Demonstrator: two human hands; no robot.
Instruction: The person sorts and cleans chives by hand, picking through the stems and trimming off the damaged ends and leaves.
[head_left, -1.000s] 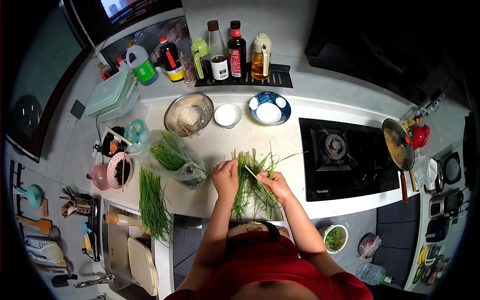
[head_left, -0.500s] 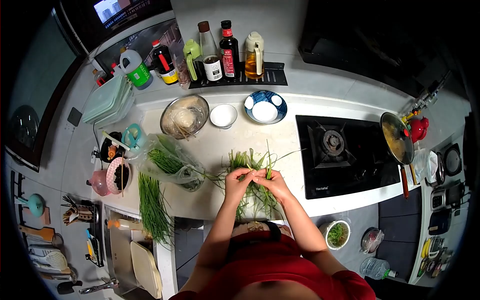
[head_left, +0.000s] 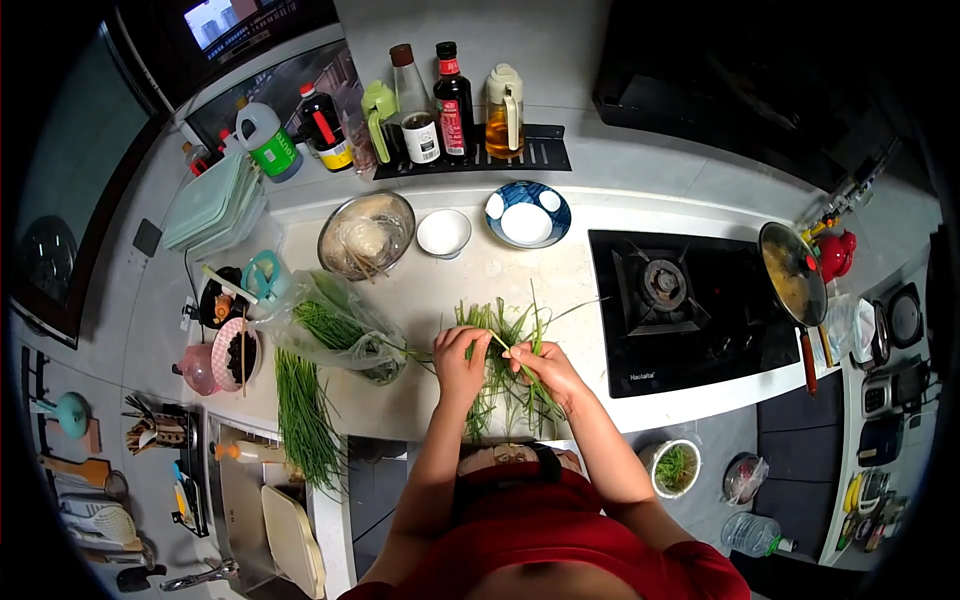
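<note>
Right hand (head_left: 546, 371) is pinching a chive stalk (head_left: 499, 340), grip folded tight | left hand (head_left: 460, 362) is curling at its pale tip, hold unclear from here | stalk is slanting up-left between them, over loose chives (head_left: 497, 385) on the surface (head_left: 440, 290)

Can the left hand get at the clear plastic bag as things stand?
Probably yes: the clear plastic bag lies on the counter close beside the left hand, with seemingly only thin green stalks between them.
</note>
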